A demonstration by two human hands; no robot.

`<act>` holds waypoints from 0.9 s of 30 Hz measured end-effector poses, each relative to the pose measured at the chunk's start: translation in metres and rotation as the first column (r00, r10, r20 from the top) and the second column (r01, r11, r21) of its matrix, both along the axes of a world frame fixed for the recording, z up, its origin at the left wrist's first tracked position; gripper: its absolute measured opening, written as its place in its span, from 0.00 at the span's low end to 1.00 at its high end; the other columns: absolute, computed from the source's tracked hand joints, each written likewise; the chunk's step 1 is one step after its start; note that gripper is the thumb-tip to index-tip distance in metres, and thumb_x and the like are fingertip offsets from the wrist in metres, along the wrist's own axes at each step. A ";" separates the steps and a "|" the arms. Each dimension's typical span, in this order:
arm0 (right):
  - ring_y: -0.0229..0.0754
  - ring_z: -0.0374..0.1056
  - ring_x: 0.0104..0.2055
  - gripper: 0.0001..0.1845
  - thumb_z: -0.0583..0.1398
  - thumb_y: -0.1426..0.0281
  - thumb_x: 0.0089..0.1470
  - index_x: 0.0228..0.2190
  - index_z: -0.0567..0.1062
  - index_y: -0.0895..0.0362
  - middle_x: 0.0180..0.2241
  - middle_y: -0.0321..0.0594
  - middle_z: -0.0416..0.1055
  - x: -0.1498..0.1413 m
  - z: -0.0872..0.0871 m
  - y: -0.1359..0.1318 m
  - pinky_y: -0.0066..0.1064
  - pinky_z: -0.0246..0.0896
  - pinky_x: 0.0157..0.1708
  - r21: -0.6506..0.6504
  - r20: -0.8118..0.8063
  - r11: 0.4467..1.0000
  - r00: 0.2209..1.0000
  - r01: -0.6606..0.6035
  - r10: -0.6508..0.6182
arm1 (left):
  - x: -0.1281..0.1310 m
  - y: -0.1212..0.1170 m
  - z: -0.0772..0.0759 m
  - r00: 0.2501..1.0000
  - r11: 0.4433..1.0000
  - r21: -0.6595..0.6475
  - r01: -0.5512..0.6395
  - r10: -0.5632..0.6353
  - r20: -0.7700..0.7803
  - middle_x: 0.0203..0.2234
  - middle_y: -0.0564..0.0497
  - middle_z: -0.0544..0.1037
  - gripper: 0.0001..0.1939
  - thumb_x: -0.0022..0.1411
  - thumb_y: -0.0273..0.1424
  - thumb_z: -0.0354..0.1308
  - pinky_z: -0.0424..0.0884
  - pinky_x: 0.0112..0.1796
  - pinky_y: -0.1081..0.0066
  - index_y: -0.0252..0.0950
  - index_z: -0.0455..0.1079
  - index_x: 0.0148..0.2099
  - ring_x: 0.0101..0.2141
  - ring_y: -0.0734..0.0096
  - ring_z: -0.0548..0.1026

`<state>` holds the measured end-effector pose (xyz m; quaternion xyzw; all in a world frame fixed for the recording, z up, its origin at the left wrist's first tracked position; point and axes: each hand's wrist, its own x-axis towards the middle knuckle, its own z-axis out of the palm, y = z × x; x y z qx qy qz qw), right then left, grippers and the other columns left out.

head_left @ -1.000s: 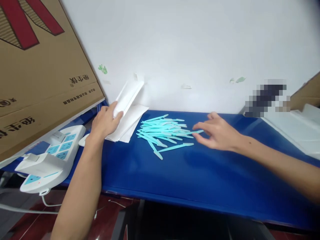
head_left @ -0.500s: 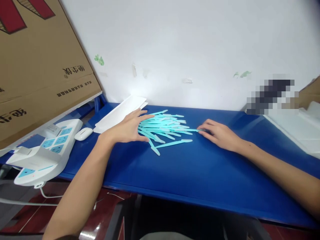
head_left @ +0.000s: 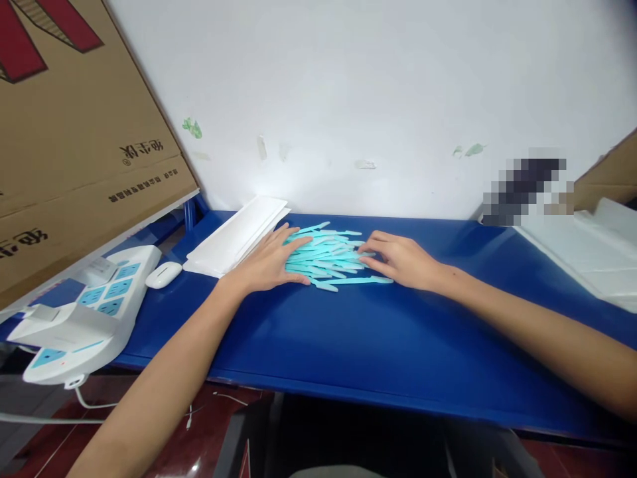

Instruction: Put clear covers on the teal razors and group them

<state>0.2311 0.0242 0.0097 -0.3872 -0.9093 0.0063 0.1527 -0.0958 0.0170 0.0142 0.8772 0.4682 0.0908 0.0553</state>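
Observation:
A loose pile of slim turquoise eyebrow razors (head_left: 326, 252) lies on the blue table, most with their paler capped ends pointing right. My left hand (head_left: 271, 259) rests against the pile's left side, thumb and fingers spread around it. At the right ends of the razors is my right hand (head_left: 398, 259), its fingers bent and its thumb apart from them, touching the tips. One razor (head_left: 361, 280) lies along the front edge of the pile, and another (head_left: 326, 287) sticks out near my left thumb. The left ends are partly hidden by my left hand.
White folded sheets (head_left: 239, 232) lie behind my left forearm. A white earbud case (head_left: 164, 275) and a power strip (head_left: 99, 312) with plugs sit at the left, below a big cardboard box (head_left: 89, 133). White packaging (head_left: 582, 252) stands at the right; a wall (head_left: 338, 99) closes the back.
My right hand has moved left from a razor sticking out at the right to the pile's edge; that razor now sits farther in. The front razors have shifted, and my left hand stays spread.

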 end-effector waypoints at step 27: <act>0.38 0.66 0.23 0.07 0.62 0.65 0.50 0.23 0.74 0.52 0.22 0.33 0.72 0.035 0.048 -0.013 0.30 0.58 0.25 -0.513 0.191 0.858 0.973 -0.012 0.128 | 0.005 0.012 -0.019 0.950 0.997 -0.022 -0.080 0.083 0.300 0.72 0.42 0.48 0.36 0.70 0.57 0.44 0.47 0.66 0.43 0.46 0.54 0.72 0.71 0.45 0.44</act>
